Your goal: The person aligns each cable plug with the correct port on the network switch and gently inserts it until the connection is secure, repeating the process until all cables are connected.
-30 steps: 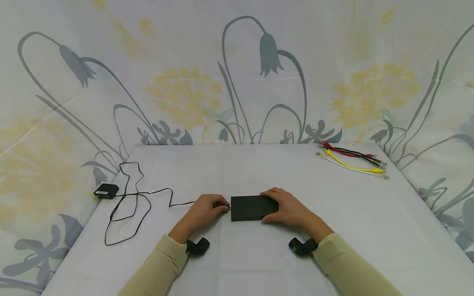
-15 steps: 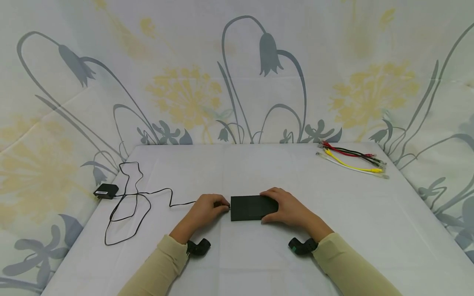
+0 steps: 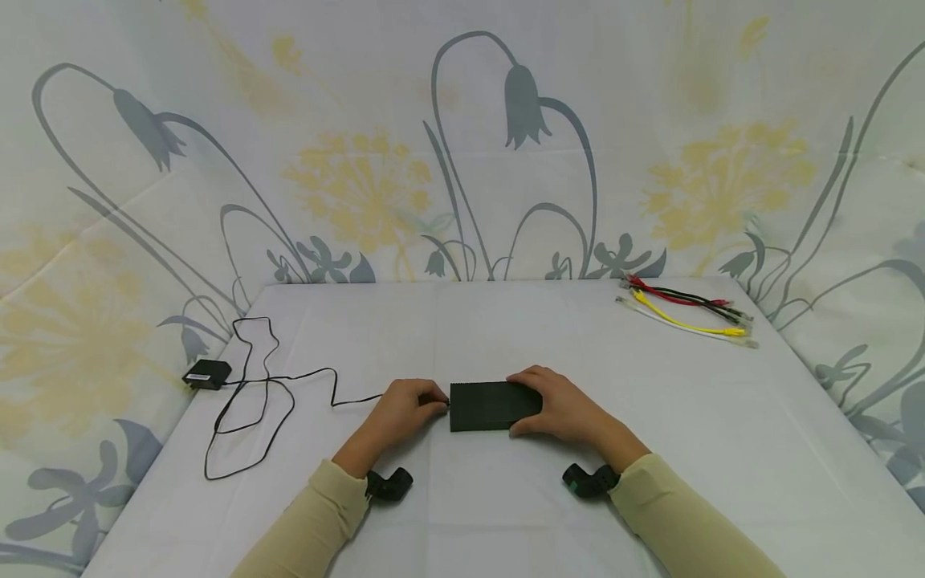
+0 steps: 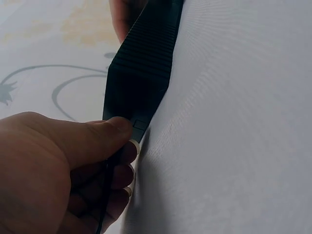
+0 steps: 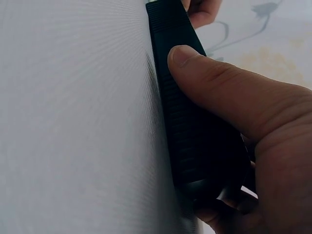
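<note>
Black box, inside hidden, has the right grip around one end.

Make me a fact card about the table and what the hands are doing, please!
Left hand: pinches the end of the black cord at the black box
Right hand: grips the box's other end, thumb on the near side
Box: flat, with ridged sides, on the white tablecloth
Cord: loops loosely to the black power adapter on the left
Network cables: red, black, yellow and white, far right
Can't tell: whether the plug is fully in
</note>
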Tool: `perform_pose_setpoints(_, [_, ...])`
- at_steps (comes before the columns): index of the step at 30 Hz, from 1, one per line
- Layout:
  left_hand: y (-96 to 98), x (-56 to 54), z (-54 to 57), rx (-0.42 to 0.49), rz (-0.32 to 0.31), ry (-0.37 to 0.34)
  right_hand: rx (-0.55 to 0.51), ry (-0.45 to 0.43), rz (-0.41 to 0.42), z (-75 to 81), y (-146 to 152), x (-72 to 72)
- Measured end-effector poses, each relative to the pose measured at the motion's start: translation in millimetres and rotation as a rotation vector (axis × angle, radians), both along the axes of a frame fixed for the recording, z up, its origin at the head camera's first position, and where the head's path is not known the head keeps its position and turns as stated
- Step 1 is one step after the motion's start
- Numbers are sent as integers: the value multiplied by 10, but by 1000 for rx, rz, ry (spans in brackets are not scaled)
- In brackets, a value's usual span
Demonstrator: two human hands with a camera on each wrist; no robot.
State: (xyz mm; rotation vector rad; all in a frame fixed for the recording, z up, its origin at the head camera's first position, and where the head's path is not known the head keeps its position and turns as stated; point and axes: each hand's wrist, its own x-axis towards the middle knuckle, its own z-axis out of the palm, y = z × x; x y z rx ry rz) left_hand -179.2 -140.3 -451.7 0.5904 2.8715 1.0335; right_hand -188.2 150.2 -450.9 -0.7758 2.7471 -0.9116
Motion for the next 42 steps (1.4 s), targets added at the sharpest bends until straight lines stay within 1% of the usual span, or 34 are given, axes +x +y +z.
perform_pose_setpoints(6, [13,2,12,-2,-4,6,4,-8,-4,9,-2,-1])
perform_pose_setpoints(10, [17,4,10,-6,-4,23,6,-9,-6,13,-12,3])
perform_pose_setpoints(18, [32,10,6,-16,15,42,7,-6,-20,20,-33,10])
perform_pose_setpoints(22, [38,15,9,-39,19,43,3,-7,-29,15,-47,21])
perform_pose_setpoints(27, [54,19,22,-58,19,82,11,5,-50,4,-75,40])
perform_pose_setpoints(31, [73,26,39,-45,24,102,12,0,-85,8,-117,62])
perform_pose_setpoints(36, [93,75,90,-77,-24,92,22,21,-123,2,-178,86])
perform_pose_setpoints(38, [100,88,112,-117,-40,89,24,26,-130,5,-194,93])
perform_pose_setpoints(42, [114,89,135,-158,-43,62,36,20,-140,20,-213,117])
